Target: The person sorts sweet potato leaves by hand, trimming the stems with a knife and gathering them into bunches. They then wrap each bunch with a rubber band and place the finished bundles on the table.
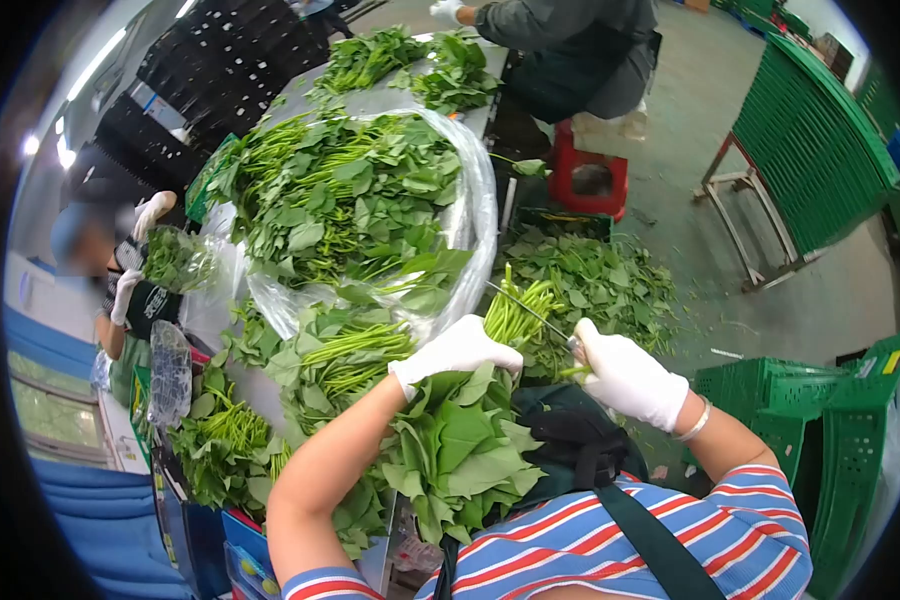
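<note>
My left hand (458, 352), in a white glove, is closed around a bunch of leafy greens (462, 445). Its broad leaves hang toward my body, and the pale green stems stick out past the fingers. My right hand (625, 375), also gloved in white, grips a knife (532, 312) whose thin blade lies across the stem ends. A few bits of stem show beside the right-hand fingers. Left of my hands, another bundle of greens (355, 350) lies on the table. Beyond it a large heap of greens (345, 190) rests on clear plastic sheeting (478, 190).
More greens (610, 285) are piled below my right hand. Green crates (770, 390) stand at right, near a tilted green rack (815, 140). A red stool (588, 175) is beside a seated co-worker (575, 50). Another person (120, 265) handles bagged greens at left.
</note>
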A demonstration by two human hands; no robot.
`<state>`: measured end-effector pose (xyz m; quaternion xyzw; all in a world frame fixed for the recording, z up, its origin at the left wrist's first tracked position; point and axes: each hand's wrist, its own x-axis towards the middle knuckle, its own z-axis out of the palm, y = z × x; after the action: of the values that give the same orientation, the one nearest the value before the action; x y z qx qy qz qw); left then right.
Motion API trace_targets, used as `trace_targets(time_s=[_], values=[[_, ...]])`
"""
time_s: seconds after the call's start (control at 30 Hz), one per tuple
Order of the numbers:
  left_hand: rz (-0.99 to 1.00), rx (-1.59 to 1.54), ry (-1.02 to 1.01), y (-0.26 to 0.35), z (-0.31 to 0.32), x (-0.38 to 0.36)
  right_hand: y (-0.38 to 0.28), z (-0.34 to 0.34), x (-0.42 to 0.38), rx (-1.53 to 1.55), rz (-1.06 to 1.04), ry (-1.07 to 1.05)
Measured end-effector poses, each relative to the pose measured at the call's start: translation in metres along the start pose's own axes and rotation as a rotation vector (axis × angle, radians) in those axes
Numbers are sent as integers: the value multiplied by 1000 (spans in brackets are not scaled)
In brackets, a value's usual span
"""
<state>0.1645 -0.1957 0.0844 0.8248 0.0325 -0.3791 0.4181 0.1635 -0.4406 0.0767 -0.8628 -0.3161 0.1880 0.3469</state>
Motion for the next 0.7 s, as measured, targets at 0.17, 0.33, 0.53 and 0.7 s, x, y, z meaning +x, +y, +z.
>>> trace_targets(time_s=[0.17, 0.33, 0.53, 0.7], values=[[352, -77, 90, 14, 38, 4, 36, 3, 27, 81, 15, -114], [201, -282, 76, 0, 7, -28, 17, 5, 3, 362, 62, 88], [331, -920, -100, -31, 2, -41, -3, 13, 0, 282, -127, 274], [444, -1074, -285, -33, 10, -29, -23, 5, 20, 257, -235, 321]])
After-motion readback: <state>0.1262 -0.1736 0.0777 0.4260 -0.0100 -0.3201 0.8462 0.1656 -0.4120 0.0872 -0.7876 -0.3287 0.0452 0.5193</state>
